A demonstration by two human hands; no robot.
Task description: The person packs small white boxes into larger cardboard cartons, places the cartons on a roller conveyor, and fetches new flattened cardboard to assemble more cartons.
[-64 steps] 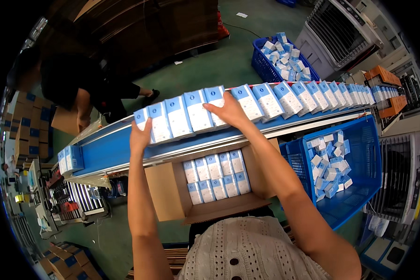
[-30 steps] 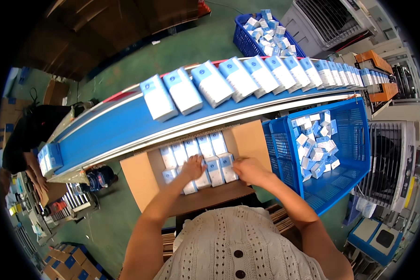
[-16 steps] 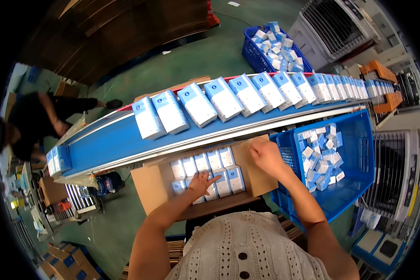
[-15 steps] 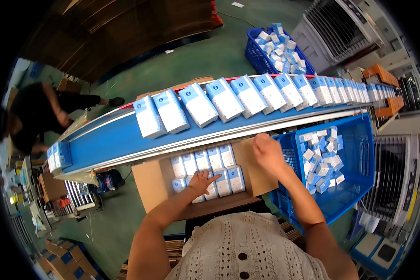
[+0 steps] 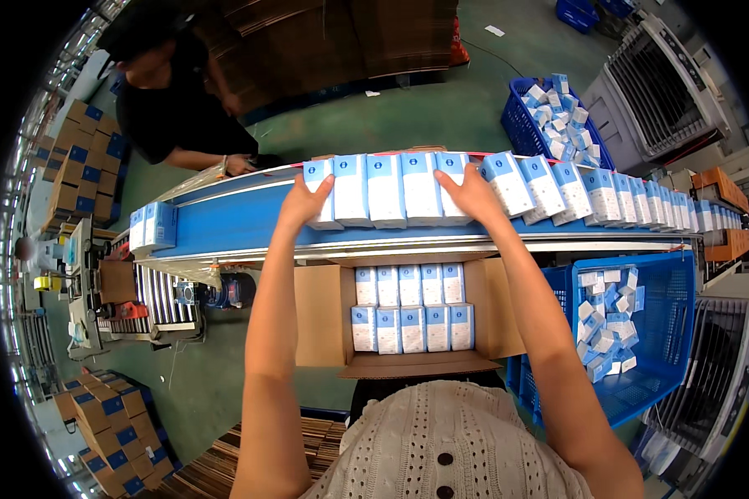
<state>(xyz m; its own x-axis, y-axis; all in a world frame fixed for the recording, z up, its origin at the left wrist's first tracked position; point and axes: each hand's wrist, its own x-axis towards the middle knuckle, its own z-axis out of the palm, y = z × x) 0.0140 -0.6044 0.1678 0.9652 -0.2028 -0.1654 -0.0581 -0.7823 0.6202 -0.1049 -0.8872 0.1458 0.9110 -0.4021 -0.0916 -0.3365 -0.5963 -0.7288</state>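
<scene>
A row of white-and-blue boxes [image 5: 387, 188] lies side by side on the blue conveyor belt [image 5: 233, 220]. My left hand [image 5: 304, 202] presses against the leftmost box of the group and my right hand [image 5: 470, 193] presses against its right end, squeezing several boxes between them. Below the belt an open cardboard carton [image 5: 320, 316] holds two rows of the same boxes [image 5: 412, 306].
More boxes [image 5: 632, 195] trail along the belt to the right. A blue crate [image 5: 657, 333] of small boxes stands right of the carton, another blue crate [image 5: 549, 116] beyond the belt. A person in black [image 5: 171, 108] works across the belt. Stacked cartons [image 5: 79, 166] at left.
My hands left the carton and rose to the belt, closing on a group of boxes from both ends. The person across the belt has come nearer.
</scene>
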